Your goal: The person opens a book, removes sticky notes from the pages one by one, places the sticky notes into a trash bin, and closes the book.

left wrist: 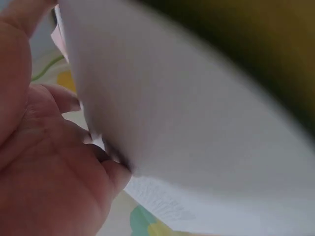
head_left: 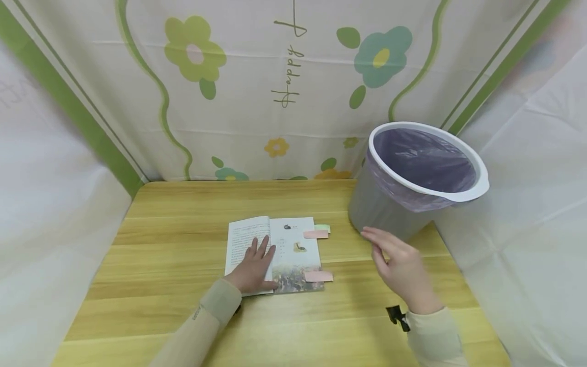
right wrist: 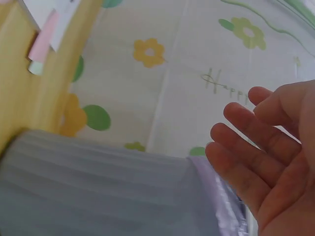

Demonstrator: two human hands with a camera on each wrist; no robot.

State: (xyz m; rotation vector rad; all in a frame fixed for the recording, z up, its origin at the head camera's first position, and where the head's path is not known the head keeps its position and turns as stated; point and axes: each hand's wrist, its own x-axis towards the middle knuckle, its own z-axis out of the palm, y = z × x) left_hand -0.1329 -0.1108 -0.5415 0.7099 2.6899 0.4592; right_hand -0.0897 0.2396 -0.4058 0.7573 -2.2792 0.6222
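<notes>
Head view: open book [head_left: 293, 250] lying on the wood-grain tabletop [head_left: 174, 229], near the middle. Left page printed with text; right page bears small pictures, a darker illustrated band along the bottom. Three tabs jut from its right edge: upper pink tab [head_left: 316, 234], green tab [head_left: 323, 228] just above it, lower pink tab [head_left: 318, 276] farther down.

Left hand [head_left: 251, 267] rests on the left page, fingers extended and spread toward the fold, thumb across the fold near the bottom edge. Left wrist view: fingertips against a blurred pale page.

Right hand [head_left: 399, 262] well right of the book, fingers loosely bent, grasping nothing. Just beside it, a grey bin [head_left: 378, 204] with white rim [head_left: 481, 178] and purplish liner [head_left: 408, 199] folded over; contact with the bin: cannot tell.

Behind: flower-patterned cloth [head_left: 247, 117].
</notes>
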